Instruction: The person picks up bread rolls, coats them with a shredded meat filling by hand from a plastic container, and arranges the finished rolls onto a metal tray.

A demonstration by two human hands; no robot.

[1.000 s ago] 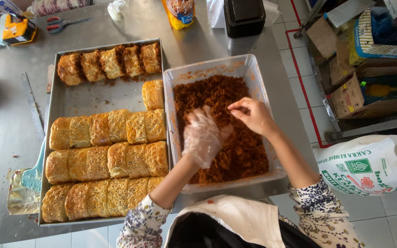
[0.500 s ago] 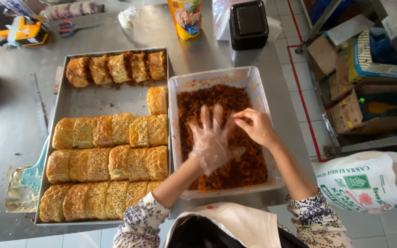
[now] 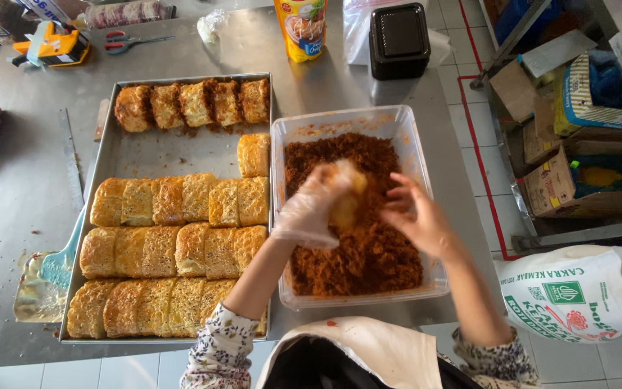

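Fingers of gloved left hand (image 3: 311, 209) hold bread roll (image 3: 345, 202) over tub (image 3: 282, 144); right hand (image 3: 417, 220) spread beside.

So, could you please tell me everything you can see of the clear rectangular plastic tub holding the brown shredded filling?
The clear rectangular plastic tub stands open on the steel table, right beside the metal baking tray. Brown shredded filling covers its floor; crumbs smear its walls. Over it, the gloved left hand holds a golden bread piece, and the bare right hand hovers alongside.
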